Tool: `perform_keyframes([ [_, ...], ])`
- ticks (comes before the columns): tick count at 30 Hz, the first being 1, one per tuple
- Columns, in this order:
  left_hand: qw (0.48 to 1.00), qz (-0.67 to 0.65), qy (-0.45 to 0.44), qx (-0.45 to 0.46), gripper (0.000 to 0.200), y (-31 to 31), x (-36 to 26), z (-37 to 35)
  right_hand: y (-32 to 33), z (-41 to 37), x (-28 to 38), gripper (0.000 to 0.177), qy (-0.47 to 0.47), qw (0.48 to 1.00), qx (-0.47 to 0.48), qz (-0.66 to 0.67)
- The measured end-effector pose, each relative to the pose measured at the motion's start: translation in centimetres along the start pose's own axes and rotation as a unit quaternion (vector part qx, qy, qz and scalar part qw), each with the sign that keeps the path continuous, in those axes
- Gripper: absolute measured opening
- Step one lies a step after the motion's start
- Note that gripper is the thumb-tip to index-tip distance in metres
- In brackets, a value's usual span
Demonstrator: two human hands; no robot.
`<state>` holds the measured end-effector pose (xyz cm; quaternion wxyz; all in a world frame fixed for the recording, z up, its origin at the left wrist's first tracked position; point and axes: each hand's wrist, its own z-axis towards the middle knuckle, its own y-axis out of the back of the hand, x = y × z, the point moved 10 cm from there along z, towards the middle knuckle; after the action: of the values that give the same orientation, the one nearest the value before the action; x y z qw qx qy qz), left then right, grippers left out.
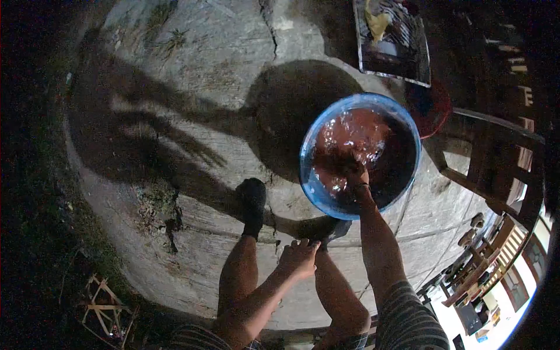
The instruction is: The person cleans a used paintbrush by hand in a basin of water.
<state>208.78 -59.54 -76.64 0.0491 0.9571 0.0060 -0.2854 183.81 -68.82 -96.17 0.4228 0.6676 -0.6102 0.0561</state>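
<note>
A round blue basin (pixel 416 166) stands on the concrete ground, holding reddish-brown water with glints on its surface. My right hand (pixel 360 173) reaches down into this water near the middle of the basin. Its fingers are under or hidden by the murky liquid, so what they hold cannot be seen. My left hand (pixel 300 258) hangs over my lower leg, left of and below the basin, with several fingers showing, slightly spread and bent. Nothing shows in it.
A framed, dark rectangular thing (pixel 394 44) lies beyond the basin, beside a red-rimmed tub (pixel 446 111). Wooden railing stands at the right. A small wooden frame (pixel 105 309) is at the lower left. Cracks cross the concrete (pixel 216 52); grass borders it.
</note>
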Motion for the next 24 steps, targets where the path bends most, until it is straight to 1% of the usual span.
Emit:
perform_keyframes([
  [2, 1.000, 0.006, -0.003, 0.013, 0.072, 0.0, -0.1, 0.1, 0.0, -1.4, 3.7, 0.052, -0.015, 0.999, 0.029, -0.038],
  [6, 1.000, 0.016, -0.011, 0.007, 0.071, 1.0, -1.2, 0.0, -1.7, -1.0, 2.4, 0.046, 0.001, 0.999, 0.041, -0.027],
  [9, 1.000, 0.029, -0.010, -0.002, 0.070, 0.4, -1.2, 0.5, -2.5, -0.5, 0.8, 0.042, 0.032, 0.998, 0.042, -0.027],
  [11, 1.000, 0.019, -0.002, 0.015, 0.069, 0.4, -1.4, 0.6, -3.5, 0.0, -0.2, 0.040, 0.117, 0.986, 0.058, -0.105],
  [13, 1.000, 0.004, 0.000, 0.026, 0.069, 0.5, -1.6, 0.5, -5.8, 0.9, -2.2, 0.037, 0.282, 0.926, 0.062, -0.243],
  [14, 1.000, -0.006, -0.002, 0.028, 0.068, 0.6, -1.8, 0.5, -6.7, 1.8, -4.2, 0.036, 0.304, 0.923, 0.083, -0.221],
  [15, 0.999, -0.017, -0.002, 0.029, 0.068, 0.7, -1.9, 0.6, -7.6, 4.1, -8.4, 0.033, 0.194, 0.965, 0.161, 0.066],
  [16, 0.999, -0.016, 0.004, 0.030, 0.068, 0.7, -1.8, 0.6, -9.1, 5.4, -11.3, 0.029, 0.062, 0.908, 0.227, 0.347],
  [17, 0.999, -0.015, 0.014, 0.030, 0.068, 0.5, -1.7, 0.8, -8.0, 6.3, -13.3, 0.026, -0.030, 0.906, 0.149, 0.395],
  [18, 0.999, -0.015, 0.029, 0.027, 0.068, 0.5, -1.3, 0.8, -7.6, 5.0, -11.0, 0.026, -0.044, 0.899, 0.157, 0.406],
  [19, 0.999, -0.030, 0.020, -0.004, 0.068, 0.5, -1.3, 0.7, -7.1, 3.5, -8.4, 0.026, -0.059, 0.892, 0.165, 0.416],
  [20, 1.000, -0.018, 0.022, 0.001, 0.068, 0.1, -1.2, 0.7, -6.6, 2.0, -6.0, 0.027, -0.074, 0.885, 0.172, 0.426],
  [22, 0.999, -0.038, 0.022, 0.031, 0.069, 0.6, -1.1, 0.5, -5.6, 0.0, -1.3, 0.030, -0.099, 0.941, 0.140, 0.292],
  [23, 0.999, -0.037, 0.020, -0.003, 0.069, 1.2, -1.2, 0.3, -5.1, -1.1, 1.1, 0.032, -0.114, 0.960, 0.127, 0.223],
  [24, 0.999, -0.034, 0.023, -0.009, 0.070, 1.2, -0.8, 0.3, -3.0, 0.5, 1.6, 0.033, -0.060, 0.989, 0.072, -0.115],
])
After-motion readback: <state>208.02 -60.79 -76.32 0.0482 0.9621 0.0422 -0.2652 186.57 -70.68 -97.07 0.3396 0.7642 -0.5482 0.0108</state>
